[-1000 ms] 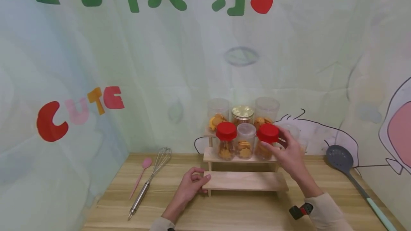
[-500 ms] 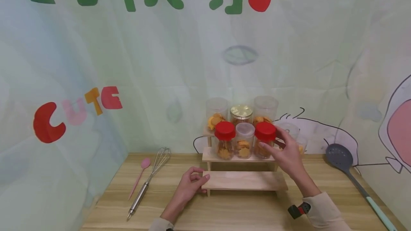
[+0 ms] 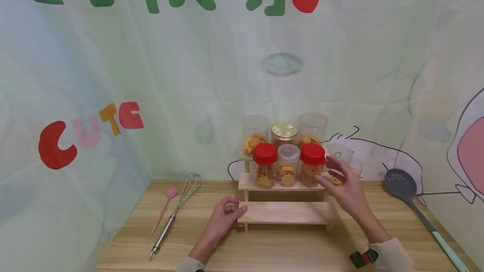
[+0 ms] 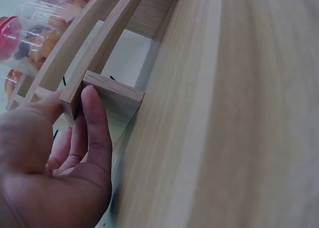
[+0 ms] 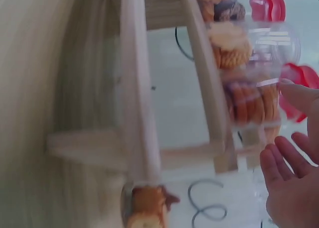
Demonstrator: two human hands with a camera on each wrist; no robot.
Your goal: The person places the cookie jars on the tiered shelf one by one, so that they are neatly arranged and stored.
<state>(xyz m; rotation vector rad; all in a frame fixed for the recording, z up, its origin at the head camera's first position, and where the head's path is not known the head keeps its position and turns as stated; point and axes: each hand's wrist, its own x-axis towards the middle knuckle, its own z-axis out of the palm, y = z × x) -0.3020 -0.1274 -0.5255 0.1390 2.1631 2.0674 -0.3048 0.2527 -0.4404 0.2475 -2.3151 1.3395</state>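
A three-tier wooden shelf rack [image 3: 287, 212] stands on the table. My left hand [image 3: 224, 217] pinches the left end of its lowest board, thumb on top and fingers beneath, as the left wrist view also shows. On the middle board are a red-lidded cookie jar [image 3: 265, 154], a clear-lidded cookie jar [image 3: 288, 167] and a second red-lidded cookie jar [image 3: 312, 154]. My right hand [image 3: 348, 190] is just right of that second jar, fingers spread and holding nothing. In the right wrist view the thumb [image 5: 299, 94] lies close to this jar; whether it touches is unclear.
The top board bears a gold-lidded jar [image 3: 285, 132] between two tall clear jars. More clear containers [image 3: 340, 154] with cookies stand right of the rack, partly behind my right hand. A whisk [image 3: 170, 226] and pink spoon [image 3: 166, 202] lie left; a grey skimmer [image 3: 401, 186] lies right.
My right hand has let go of the right red-lidded jar and drawn away to the right, its fingers spreading. The left hand keeps its grip on the lowest board.
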